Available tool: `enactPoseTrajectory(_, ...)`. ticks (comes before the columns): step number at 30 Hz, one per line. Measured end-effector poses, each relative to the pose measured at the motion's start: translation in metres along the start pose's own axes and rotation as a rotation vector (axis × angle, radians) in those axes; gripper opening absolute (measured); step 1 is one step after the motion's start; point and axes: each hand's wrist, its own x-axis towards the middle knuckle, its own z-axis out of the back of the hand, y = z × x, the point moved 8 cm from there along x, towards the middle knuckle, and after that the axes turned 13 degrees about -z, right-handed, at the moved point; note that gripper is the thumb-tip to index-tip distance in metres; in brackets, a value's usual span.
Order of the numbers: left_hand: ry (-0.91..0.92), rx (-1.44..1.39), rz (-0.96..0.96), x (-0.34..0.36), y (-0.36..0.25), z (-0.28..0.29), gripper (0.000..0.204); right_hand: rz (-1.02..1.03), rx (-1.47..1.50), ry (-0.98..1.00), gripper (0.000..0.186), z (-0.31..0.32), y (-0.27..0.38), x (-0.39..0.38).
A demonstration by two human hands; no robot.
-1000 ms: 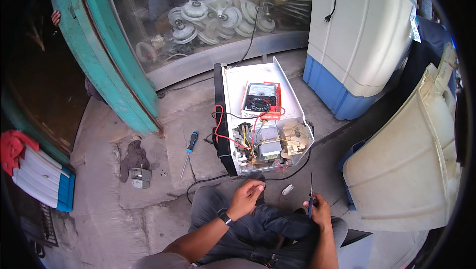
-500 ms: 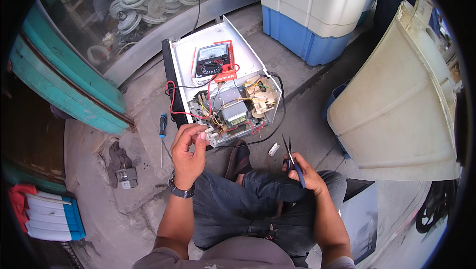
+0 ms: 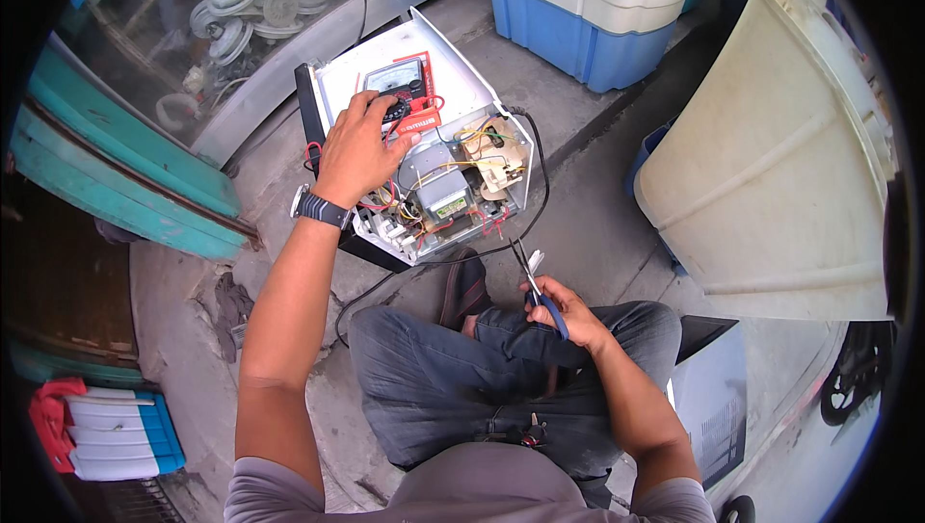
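"Starting from the multimeter (image 3: 403,91), where is it?"

"It rests on the white casing (image 3: 469,80) of the opened appliance, beside the exposed parts. The left hand (image 3: 362,152) is over its lower left side, with the fingertips at the round dial (image 3: 397,110)."

"Does this hand grasp something?"

"I see nothing in its grasp. The fingers are spread and the thumb stands apart. Whether the fingertips press the dial, I cannot tell from above."

"How is such a reach done well, in your opinion?"

"I would use a light touch, because a hard push could slide the multimeter on the smooth surface. I would also leave the scale uncovered, and keep the wrist clear of the loose wires beneath the forearm side. The grey transformer (image 3: 441,193) sits close there, and I would avoid leaning on it."

"And the right hand (image 3: 568,315)?"

"It is closed around the blue-handled scissors (image 3: 531,280), whose blades point toward the casing and stand slightly apart. In my judgement, they are better held away from the thin red wires (image 3: 497,225) and the black cord (image 3: 546,172), which curves round the casing. A small white piece (image 3: 538,259) shows just beside the blades."
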Motion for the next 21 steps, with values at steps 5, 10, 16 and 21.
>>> enactPoseTrajectory(5, 0.027, 0.013, 0.132, 0.006, 0.024, -0.01, 0.053, -0.023, 0.056, -0.022, 0.067, 0.011, -0.003, -0.001)
enactPoseTrajectory(10, -0.027, 0.06, 0.101, 0.004, 0.042, -0.008, 0.054, 0.013, 0.013, -0.034, 0.066, 0.009, -0.003, 0.002)
enactPoseTrajectory(16, -0.094, 0.005, 0.047, -0.009, 0.038, -0.004, 0.063, -0.03, -0.047, -0.028, 0.059, 0.006, -0.003, 0.0)
enactPoseTrajectory(21, -0.195, -0.158, 0.105, -0.026, 0.049, -0.008, 0.068, -0.04, -0.062, -0.014, 0.061, 0.004, -0.007, 0.004)
